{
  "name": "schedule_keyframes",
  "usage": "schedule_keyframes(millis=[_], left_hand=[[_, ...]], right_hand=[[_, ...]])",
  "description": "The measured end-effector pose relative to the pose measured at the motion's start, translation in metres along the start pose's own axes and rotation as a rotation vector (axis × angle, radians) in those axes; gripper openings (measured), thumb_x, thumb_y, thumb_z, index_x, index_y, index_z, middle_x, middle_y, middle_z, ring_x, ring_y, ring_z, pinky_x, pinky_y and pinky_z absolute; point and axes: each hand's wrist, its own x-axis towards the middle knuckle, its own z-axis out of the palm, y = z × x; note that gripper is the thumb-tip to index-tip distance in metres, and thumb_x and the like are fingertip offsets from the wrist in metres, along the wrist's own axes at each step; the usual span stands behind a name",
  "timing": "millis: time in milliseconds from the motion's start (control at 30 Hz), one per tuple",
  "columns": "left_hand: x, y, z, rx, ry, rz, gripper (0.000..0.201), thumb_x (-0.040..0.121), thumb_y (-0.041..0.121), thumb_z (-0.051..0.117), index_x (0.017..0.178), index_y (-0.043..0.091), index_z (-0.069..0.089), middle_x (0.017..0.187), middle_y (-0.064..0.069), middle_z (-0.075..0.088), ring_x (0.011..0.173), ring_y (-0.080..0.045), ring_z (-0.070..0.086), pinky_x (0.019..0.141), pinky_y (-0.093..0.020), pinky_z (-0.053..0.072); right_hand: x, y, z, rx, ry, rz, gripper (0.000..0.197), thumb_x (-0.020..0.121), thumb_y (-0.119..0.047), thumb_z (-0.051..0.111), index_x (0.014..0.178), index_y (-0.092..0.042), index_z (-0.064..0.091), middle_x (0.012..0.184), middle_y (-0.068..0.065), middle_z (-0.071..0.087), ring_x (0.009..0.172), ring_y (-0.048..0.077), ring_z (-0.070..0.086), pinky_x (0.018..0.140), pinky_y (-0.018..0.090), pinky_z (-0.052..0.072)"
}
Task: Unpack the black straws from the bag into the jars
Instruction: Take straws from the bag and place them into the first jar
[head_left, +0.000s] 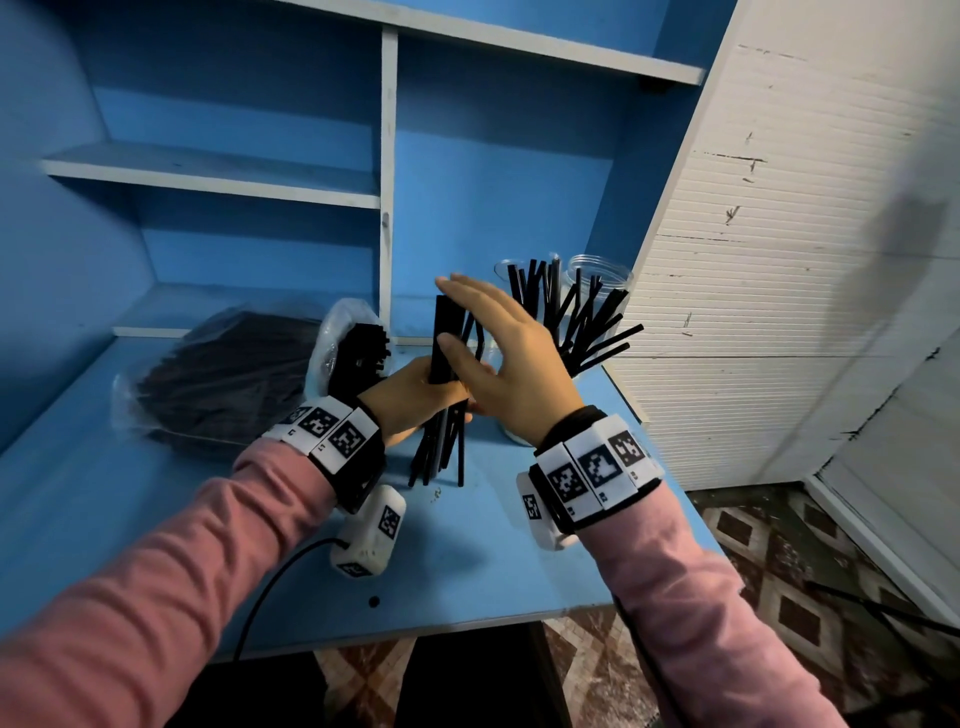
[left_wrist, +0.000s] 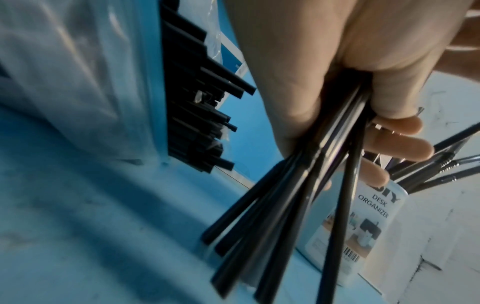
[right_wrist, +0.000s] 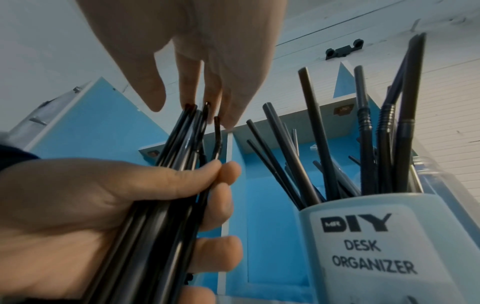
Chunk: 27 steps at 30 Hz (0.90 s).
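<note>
A bundle of black straws (head_left: 442, 364) is gripped upright in the left hand (head_left: 410, 395), whose fingers (left_wrist: 400, 144) are curled round its middle; the lower ends fan out above the blue surface (head_left: 156, 519), though contact with it cannot be told. The right hand (head_left: 498, 358) is held beside the bundle with its fingers (right_wrist: 187, 88) straight and relaxed, grasping nothing, and the fingertips are seen at the straws' top ends in the right wrist view. To the left, a clear plastic bag (head_left: 223, 374) is laid on the surface, filled with more black straws, whose ends project from its open mouth (left_wrist: 205, 102). To the right of the hands, a clear jar (right_wrist: 384, 246) labelled "MR DIY DESK ORGANIZER" is stood on the surface with loose black straws (head_left: 576, 312) leaning outward from it. A second clear jar (head_left: 602, 273) is seen just behind it, near the white panelled wall (head_left: 779, 260). Blue shelves with white edges (head_left: 218, 176) are mounted behind the surface. Pink sleeves (head_left: 156, 582) and marker-covered wrist bands (head_left: 592, 467) are worn on both arms.
</note>
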Motion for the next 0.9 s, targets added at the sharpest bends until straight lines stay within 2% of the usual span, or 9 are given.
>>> schedule_keyframes(millis=[233,333,400,467,500,567,600,767,900], left_hand=[[-0.006,-0.003,-0.006,0.004,-0.080,-0.052,0.014,0.094,0.014,0.057,0.093,0.007,0.069,0.090,-0.004,0.074,0.090,-0.014,0.069,0.079,-0.020,0.051],[-0.007,-0.004,-0.006,-0.003,-0.071,-0.076,0.015,0.097,0.016,0.055,0.092,0.011,0.068,0.086,0.003,0.074,0.087,-0.010,0.070,0.081,-0.022,0.049],[-0.007,-0.002,-0.004,-0.045,-0.020,-0.071,0.016,0.098,0.016,0.053,0.089,0.011,0.066,0.077,0.008,0.073,0.076,-0.005,0.069,0.073,-0.019,0.049],[-0.004,-0.002,-0.006,-0.117,0.073,-0.034,0.015,0.098,0.014,0.053,0.098,0.007,0.066,0.086,0.006,0.072,0.080,-0.004,0.069,0.071,-0.017,0.052],[-0.001,-0.003,-0.008,-0.154,0.126,-0.001,0.016,0.098,0.011,0.052,0.102,0.006,0.066,0.095,0.003,0.073,0.090,-0.006,0.069,0.077,-0.019,0.053],[0.002,-0.003,-0.013,-0.236,0.213,0.058,0.019,0.098,0.007,0.049,0.100,0.009,0.068,0.097,0.001,0.073,0.099,-0.015,0.067,0.089,-0.027,0.051],[0.003,-0.002,-0.014,-0.273,0.239,0.071,0.019,0.099,0.008,0.048,0.100,0.009,0.067,0.096,0.000,0.073,0.098,-0.017,0.066,0.088,-0.029,0.051],[0.007,0.006,-0.014,-0.370,0.307,0.130,0.021,0.101,0.011,0.044,0.105,0.007,0.064,0.113,-0.008,0.068,0.110,-0.017,0.064,0.094,-0.024,0.051],[0.009,0.007,-0.013,-0.406,0.341,0.147,0.021,0.101,0.013,0.043,0.106,0.008,0.064,0.112,-0.005,0.068,0.111,-0.016,0.063,0.086,-0.017,0.052]], right_hand=[[0.007,-0.003,-0.002,-0.021,-0.009,-0.006,0.039,0.091,-0.011,0.059,0.130,-0.009,0.056,0.130,0.007,0.056,0.123,0.015,0.050,0.105,0.012,0.033],[0.003,-0.005,0.000,-0.014,0.004,-0.005,0.040,0.090,-0.012,0.060,0.130,-0.009,0.056,0.132,0.007,0.056,0.125,0.015,0.049,0.107,0.014,0.033],[0.001,-0.005,0.000,-0.003,0.085,0.017,0.038,0.090,-0.014,0.061,0.128,-0.010,0.057,0.131,0.005,0.056,0.126,0.015,0.049,0.107,0.021,0.036],[-0.003,-0.003,0.002,-0.017,0.168,0.038,0.028,0.088,-0.014,0.063,0.116,-0.008,0.062,0.116,0.005,0.060,0.112,0.016,0.055,0.096,0.022,0.043],[-0.006,-0.001,0.004,-0.028,0.176,0.053,0.020,0.086,-0.013,0.064,0.105,-0.007,0.064,0.105,0.005,0.062,0.099,0.015,0.057,0.087,0.019,0.044],[-0.012,0.003,0.011,-0.054,0.087,0.103,0.009,0.083,-0.012,0.066,0.089,-0.006,0.063,0.085,0.003,0.061,0.077,0.014,0.054,0.070,0.017,0.042],[-0.016,0.006,0.015,-0.067,0.011,0.139,0.010,0.081,-0.013,0.068,0.085,-0.007,0.062,0.081,0.003,0.060,0.072,0.014,0.053,0.067,0.019,0.042],[-0.024,0.010,0.033,-0.169,-0.215,0.352,0.025,0.078,-0.029,0.075,0.083,-0.011,0.058,0.083,0.005,0.062,0.074,0.022,0.058,0.069,0.039,0.051],[-0.020,0.002,0.041,-0.259,-0.215,0.391,0.028,0.080,-0.032,0.072,0.087,-0.012,0.053,0.088,0.006,0.062,0.079,0.026,0.058,0.068,0.037,0.049]])
